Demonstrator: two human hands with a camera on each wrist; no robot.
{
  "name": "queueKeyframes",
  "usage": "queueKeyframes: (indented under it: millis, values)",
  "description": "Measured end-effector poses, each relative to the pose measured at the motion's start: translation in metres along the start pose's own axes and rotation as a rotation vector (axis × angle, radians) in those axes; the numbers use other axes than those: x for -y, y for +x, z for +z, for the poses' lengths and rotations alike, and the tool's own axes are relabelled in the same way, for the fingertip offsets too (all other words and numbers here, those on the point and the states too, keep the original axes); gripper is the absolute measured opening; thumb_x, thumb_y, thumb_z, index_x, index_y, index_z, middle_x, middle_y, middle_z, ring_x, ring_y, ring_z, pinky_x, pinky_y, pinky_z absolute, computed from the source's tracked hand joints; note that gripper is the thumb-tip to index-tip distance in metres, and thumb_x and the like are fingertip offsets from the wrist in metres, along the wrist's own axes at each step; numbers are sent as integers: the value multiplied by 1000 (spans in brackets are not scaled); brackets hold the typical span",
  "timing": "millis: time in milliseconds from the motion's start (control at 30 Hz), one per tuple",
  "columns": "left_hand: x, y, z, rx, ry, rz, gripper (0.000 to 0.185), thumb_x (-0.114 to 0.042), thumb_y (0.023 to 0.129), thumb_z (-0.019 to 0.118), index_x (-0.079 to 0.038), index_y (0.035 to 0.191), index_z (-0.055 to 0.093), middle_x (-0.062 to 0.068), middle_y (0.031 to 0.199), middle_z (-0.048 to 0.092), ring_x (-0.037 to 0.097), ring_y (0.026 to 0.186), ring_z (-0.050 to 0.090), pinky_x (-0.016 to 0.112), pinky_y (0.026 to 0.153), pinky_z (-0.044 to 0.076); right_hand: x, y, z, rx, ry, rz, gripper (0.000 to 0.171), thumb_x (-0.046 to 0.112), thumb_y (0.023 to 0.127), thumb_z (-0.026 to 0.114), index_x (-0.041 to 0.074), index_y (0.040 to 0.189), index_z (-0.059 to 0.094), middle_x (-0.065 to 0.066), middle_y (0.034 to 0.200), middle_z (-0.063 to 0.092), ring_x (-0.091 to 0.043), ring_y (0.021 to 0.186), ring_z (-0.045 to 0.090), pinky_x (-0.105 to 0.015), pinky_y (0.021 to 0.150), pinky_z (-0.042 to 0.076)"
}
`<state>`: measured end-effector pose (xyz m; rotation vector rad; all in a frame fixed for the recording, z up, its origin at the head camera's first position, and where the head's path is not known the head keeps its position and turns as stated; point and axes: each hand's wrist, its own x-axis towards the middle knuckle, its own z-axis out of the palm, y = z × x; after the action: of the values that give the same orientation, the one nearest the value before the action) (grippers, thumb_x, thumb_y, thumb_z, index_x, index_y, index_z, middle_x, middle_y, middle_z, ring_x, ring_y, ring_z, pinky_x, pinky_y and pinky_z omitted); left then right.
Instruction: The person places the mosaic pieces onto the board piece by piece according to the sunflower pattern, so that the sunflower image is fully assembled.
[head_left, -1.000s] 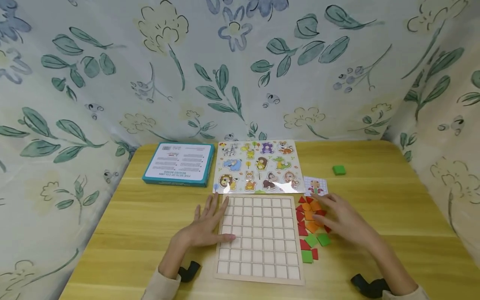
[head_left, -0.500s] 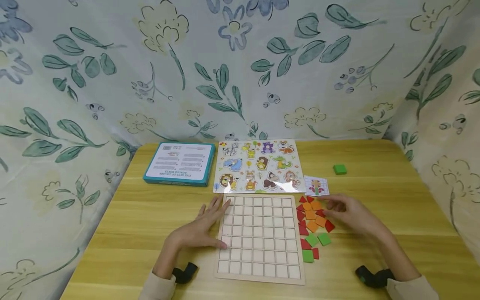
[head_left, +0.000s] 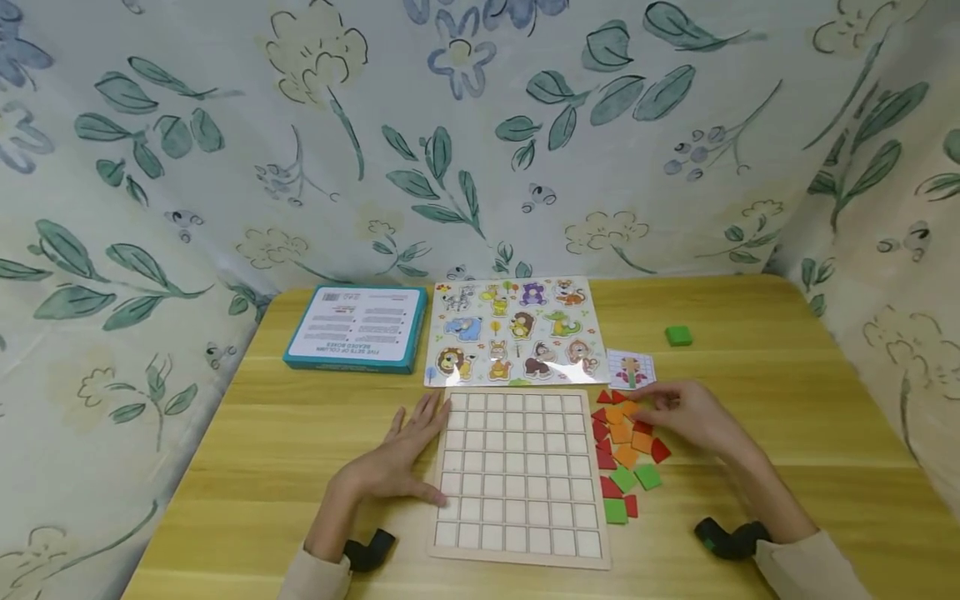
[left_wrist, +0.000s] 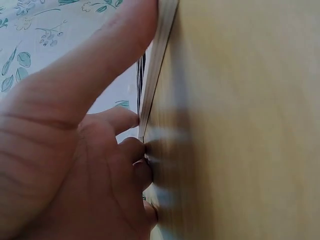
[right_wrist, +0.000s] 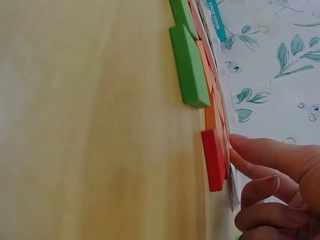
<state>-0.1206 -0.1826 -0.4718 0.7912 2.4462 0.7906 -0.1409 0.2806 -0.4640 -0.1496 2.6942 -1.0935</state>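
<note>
My left hand (head_left: 393, 458) rests spread at the left side of a wooden grid board (head_left: 521, 475), thumb and index finger over its frame. In the left wrist view, the thumb (left_wrist: 110, 45) lies against the board's edge (left_wrist: 159, 60) while the other fingertips reach the table. To the board's right, my right hand (head_left: 693, 417) pinches an orange piece (head_left: 631, 407) at the top of a loose cluster, between thumb and index finger. Its other fingers curl in. Around it lie red pieces (right_wrist: 213, 160), more orange pieces (head_left: 620, 433) and green squares (head_left: 647, 477).
A small card with a flower picture (head_left: 632, 369) lies just beyond the pieces. An animal picture board (head_left: 517, 333) stands behind the grid, with a teal box (head_left: 356, 327) to its left. One green block (head_left: 678, 336) sits alone at the back right. A floral cloth (head_left: 480, 167) hangs behind.
My right hand has moved from over the middle of the cluster to its upper right, then left onto the orange piece. My left thumb has drawn back toward the board's left edge.
</note>
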Motion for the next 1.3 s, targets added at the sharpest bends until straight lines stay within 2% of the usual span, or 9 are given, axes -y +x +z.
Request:
queueKeyframes:
  millis: [133,367,800,1067,1300]
  values:
    - [2,0,3,-4,5,-8,135,-48,75,89,-10,167,-3,16,172,-19,36,160,-18,65,126,-14,3,2,2,-3,2,32,33,29,93,78,6,115,77,0,70,49,-13,63,43,-22,53,31]
    - [1,0,3,-11,2,-19,136,-48,74,90,-9,166,-3,16,172,-18,37,160,-17,66,125,-15,8,8,7,-21,47,80,39,30,95,77,6,126,74,1,66,43,-15,62,41,-24,53,29]
    - [1,-2,3,-1,-10,-30,136,-46,75,90,-9,166,-4,14,172,-21,37,160,-19,66,125,-16,15,14,19,-60,107,120,32,23,90,81,3,116,77,2,63,39,-15,58,40,-24,50,28]
    - [0,0,2,6,-20,-32,135,-46,75,90,-11,167,-3,16,172,-21,36,160,-19,65,125,-17,17,14,17,-57,70,120,31,22,91,80,4,116,76,0,67,43,-18,62,44,-24,52,32]
    - [-2,-2,1,-3,-1,-61,135,-48,75,89,-12,167,-3,14,173,-19,35,161,-18,67,123,-20,18,13,16,-50,54,89,31,23,89,82,4,113,77,1,65,40,-16,60,41,-25,51,30]
